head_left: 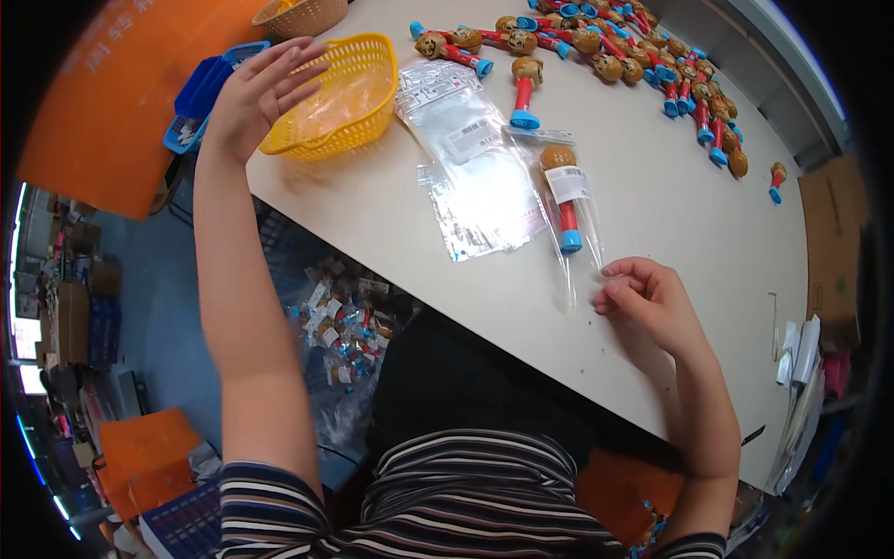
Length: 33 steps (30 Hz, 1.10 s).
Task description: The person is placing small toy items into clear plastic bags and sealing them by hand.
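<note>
My left hand [259,91] is raised at the table's left corner, fingers spread, beside the rim of a yellow plastic basket [340,88]; it holds nothing. My right hand [647,296] rests on the white table [670,214], fingers curled loosely, pinching the lower end of a clear plastic bag [570,210]. Inside that bag lies a toy with a brown head, a red stem and a blue base. A stack of empty clear bags [470,158] lies between the basket and the bagged toy.
Several loose toys of the same kind [643,56] are strewn across the far side of the table. A woven basket [303,14] and a blue tray [200,93] stand at the far left. Below the table edge sits a bin of bagged toys [345,326].
</note>
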Each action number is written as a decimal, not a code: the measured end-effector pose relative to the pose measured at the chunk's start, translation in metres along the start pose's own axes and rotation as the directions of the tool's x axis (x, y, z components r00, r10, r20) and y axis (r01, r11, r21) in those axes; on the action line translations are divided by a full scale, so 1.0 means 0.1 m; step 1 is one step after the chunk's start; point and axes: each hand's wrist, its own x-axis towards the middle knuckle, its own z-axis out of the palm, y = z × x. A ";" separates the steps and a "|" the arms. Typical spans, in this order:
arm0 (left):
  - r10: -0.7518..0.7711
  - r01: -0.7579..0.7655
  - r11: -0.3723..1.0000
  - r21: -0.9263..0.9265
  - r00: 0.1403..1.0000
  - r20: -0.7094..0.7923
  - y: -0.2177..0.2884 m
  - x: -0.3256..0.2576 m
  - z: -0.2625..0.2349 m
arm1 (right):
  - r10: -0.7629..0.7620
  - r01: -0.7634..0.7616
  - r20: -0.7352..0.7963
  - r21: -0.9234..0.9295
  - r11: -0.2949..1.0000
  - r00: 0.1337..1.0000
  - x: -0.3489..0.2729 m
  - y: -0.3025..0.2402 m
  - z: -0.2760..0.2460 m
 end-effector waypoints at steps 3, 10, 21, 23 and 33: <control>0.095 -0.098 0.986 0.135 0.995 0.031 0.03 -0.01 -0.01 | -0.019 0.018 0.010 0.033 0.999 1.000 -0.03 0.02 0.04; 0.678 -0.693 0.597 0.404 0.705 0.208 0.58 -0.98 0.95 | -0.019 0.020 -0.179 0.004 1.000 0.984 -0.07 0.04 0.01; 0.792 -0.876 0.464 0.133 0.477 0.380 0.38 -1.69 2.14 | -0.839 0.593 0.260 -0.800 0.090 0.478 0.18 0.26 -0.08; 0.785 -0.866 0.489 0.104 0.489 0.381 0.32 -1.74 2.15 | -0.836 0.605 0.225 -0.782 0.152 0.500 0.17 0.27 -0.09; 0.314 -0.324 0.945 -0.034 0.877 0.365 0.36 -2.00 2.01 | -0.602 0.538 0.036 -0.493 0.684 0.798 0.13 0.23 -0.05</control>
